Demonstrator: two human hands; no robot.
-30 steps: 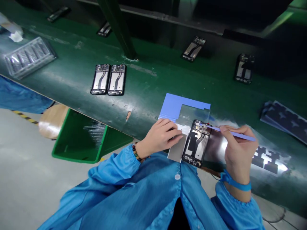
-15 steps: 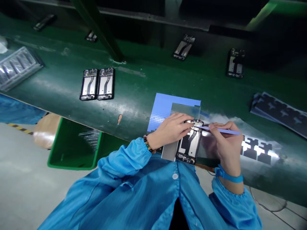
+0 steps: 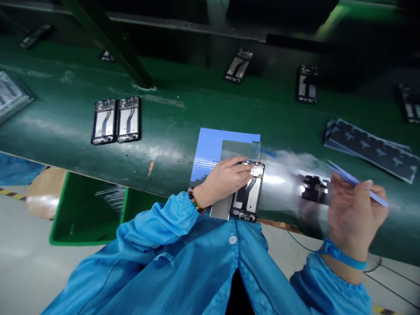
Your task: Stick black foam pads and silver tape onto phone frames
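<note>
An opened phone (image 3: 252, 197) with a silver plate and a dark ribbon cable lies at the bench edge. My left hand (image 3: 228, 179) holds it at the upper left, fingers closed over its edge and top parts; the thumb's grip is partly hidden. Under and beside the phone are a grey plate (image 3: 219, 211) and a blue sheet (image 3: 210, 144). Off to the right, my right hand (image 3: 356, 214) is closed around purple tweezers (image 3: 348, 176), tips pointing up and left. Beside that hand, dark cut-out stickers (image 3: 313, 190) lie on clear film (image 3: 284, 168).
Two opened phones (image 3: 116, 120) lie side by side on the left of the green bench (image 3: 170, 118). More phones (image 3: 307, 85) lie along the back. Dark sticker sheets (image 3: 370, 148) are stacked at right. A green bin (image 3: 88, 210) stands below the bench, and a post (image 3: 111, 48) rises at the back.
My right hand has moved right with the tweezers, away from the phone to beside the dark stickers. My left hand has stayed on the phone. The whole view has shifted slightly.
</note>
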